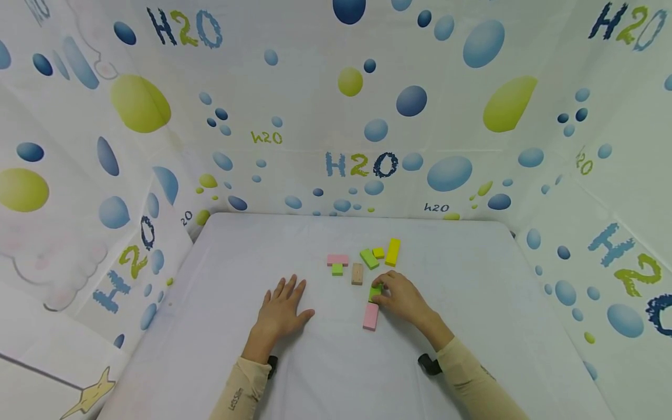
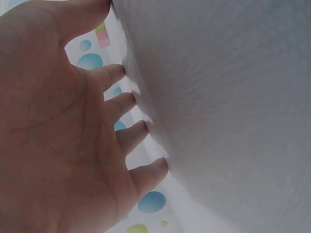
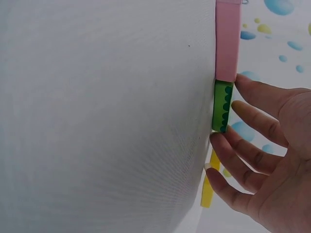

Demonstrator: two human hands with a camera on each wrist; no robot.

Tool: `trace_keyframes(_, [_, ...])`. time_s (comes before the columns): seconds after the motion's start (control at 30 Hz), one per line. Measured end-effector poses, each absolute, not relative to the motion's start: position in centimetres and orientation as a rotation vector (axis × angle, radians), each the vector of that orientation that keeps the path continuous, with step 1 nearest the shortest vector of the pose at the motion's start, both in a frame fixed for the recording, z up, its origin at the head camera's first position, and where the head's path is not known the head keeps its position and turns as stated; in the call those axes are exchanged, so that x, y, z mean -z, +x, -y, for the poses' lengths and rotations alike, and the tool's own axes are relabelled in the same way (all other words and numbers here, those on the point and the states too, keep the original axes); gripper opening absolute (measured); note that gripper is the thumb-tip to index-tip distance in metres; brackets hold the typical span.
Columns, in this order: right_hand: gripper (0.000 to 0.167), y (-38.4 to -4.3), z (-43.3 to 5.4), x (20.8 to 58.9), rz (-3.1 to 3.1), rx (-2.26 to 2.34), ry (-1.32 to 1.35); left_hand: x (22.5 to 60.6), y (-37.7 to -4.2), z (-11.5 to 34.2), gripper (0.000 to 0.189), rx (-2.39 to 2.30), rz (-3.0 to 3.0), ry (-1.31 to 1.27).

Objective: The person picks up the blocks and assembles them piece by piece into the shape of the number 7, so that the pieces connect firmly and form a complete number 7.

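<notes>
My right hand (image 1: 401, 296) is at a green block (image 1: 375, 293), its thumb by the near end and its fingers curled round the far end. In the right wrist view this green block (image 3: 222, 107) has a dark scalloped pattern on its side. Its end meets a pink block (image 1: 370, 317), which lies nearer to me in line with it. My left hand (image 1: 281, 308) rests on the white cloth with spread fingers and nothing in it. A plain wooden block (image 1: 357, 274) lies just beyond and left of the held block.
Farther back lie a pink block (image 1: 338, 260) with a small green cube (image 1: 337, 269) against it, a tilted green block (image 1: 370, 259), a small yellow block (image 1: 378, 252) and a long yellow block (image 1: 392, 252). Patterned cloth walls (image 1: 315, 116) surround the white table (image 1: 220, 256).
</notes>
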State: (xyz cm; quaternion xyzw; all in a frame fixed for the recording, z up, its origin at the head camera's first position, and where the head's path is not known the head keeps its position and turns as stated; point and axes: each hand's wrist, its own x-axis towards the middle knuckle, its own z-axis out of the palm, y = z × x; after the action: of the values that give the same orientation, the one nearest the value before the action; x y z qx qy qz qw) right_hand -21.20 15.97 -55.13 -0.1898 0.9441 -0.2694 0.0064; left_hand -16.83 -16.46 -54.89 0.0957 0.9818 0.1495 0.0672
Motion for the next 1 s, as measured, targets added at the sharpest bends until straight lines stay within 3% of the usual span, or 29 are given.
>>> trace_keyframes(1.0, [0.03, -20.99, -16.08, 55.01, -2.913, 0.815, -0.607, 55.17, -16.88, 16.64, 0.079, -0.446, -2.954, 0.298])
